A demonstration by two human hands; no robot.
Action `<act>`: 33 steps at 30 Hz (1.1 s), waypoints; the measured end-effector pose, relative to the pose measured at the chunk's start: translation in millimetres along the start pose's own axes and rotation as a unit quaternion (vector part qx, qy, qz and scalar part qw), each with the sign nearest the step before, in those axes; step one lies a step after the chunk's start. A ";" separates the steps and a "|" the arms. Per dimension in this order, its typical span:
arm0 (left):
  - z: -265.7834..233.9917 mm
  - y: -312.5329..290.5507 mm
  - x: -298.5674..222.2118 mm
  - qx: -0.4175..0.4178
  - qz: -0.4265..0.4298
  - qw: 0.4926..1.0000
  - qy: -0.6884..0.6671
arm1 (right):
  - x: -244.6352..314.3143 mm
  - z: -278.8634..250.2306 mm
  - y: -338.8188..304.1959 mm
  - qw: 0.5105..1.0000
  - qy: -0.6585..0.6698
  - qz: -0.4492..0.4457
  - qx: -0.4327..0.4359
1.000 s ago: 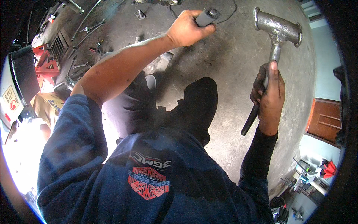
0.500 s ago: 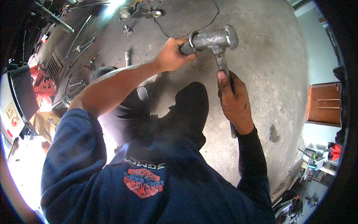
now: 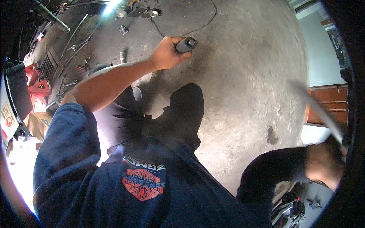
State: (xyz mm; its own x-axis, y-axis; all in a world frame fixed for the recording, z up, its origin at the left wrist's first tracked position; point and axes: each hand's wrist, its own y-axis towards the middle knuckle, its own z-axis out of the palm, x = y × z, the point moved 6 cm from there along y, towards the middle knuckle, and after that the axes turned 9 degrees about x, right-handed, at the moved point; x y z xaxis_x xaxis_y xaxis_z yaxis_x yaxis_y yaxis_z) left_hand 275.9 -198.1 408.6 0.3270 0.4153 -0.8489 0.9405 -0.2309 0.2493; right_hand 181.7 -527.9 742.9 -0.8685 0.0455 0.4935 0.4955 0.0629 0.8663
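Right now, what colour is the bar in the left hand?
The bar is dark grey, seen in the head view.

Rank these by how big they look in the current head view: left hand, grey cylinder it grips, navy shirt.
1. Navy shirt, by far the largest
2. Left hand
3. Grey cylinder, counting only its visible part
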 end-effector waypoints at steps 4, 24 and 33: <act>10.3 1.2 6.6 0.028 -0.135 0.990 -0.040 | -139.0 72.3 -149.8 0.831 -0.219 0.411 0.304; -24.1 19.7 -43.0 -0.127 0.021 0.991 0.040 | -133.5 12.4 -174.1 0.821 -0.059 0.540 0.175; 1.1 14.2 -49.4 -0.101 -0.016 0.994 0.028 | -112.5 15.9 -154.9 0.821 -0.070 0.523 0.217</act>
State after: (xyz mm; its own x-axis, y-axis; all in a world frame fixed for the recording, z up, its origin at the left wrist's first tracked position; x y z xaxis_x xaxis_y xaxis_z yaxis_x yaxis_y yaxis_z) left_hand 273.1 -222.9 453.5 0.2955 0.4695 -0.8320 0.9481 -0.0369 0.3159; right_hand 202.8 -526.9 552.0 0.0294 0.4133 0.9101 0.9525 0.2646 -0.1509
